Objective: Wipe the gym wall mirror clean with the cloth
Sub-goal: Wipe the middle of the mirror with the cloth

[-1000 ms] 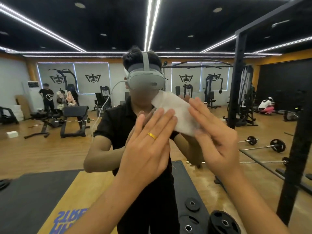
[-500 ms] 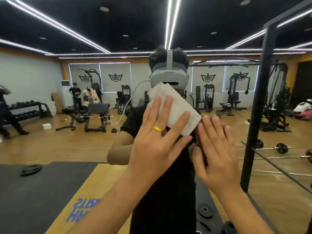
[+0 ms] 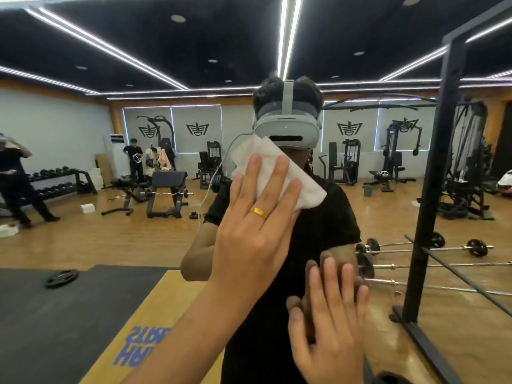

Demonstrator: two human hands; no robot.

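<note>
Two flat hands touch the mirror [image 3: 110,239], apart: the left hand [image 3: 255,231] presses the white cloth [image 3: 307,192] with straight fingers, and the right hand [image 3: 329,317] rests bare, lower down.

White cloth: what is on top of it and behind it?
The ringed left hand presses flat on the white cloth; the wall mirror patch behind it is hidden.

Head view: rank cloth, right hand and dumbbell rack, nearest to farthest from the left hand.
1. cloth: under the left hand's fingers, pressed to the mirror.
2. right hand: lower right, flat against the mirror.
3. dumbbell rack: reflected at far left.
</note>
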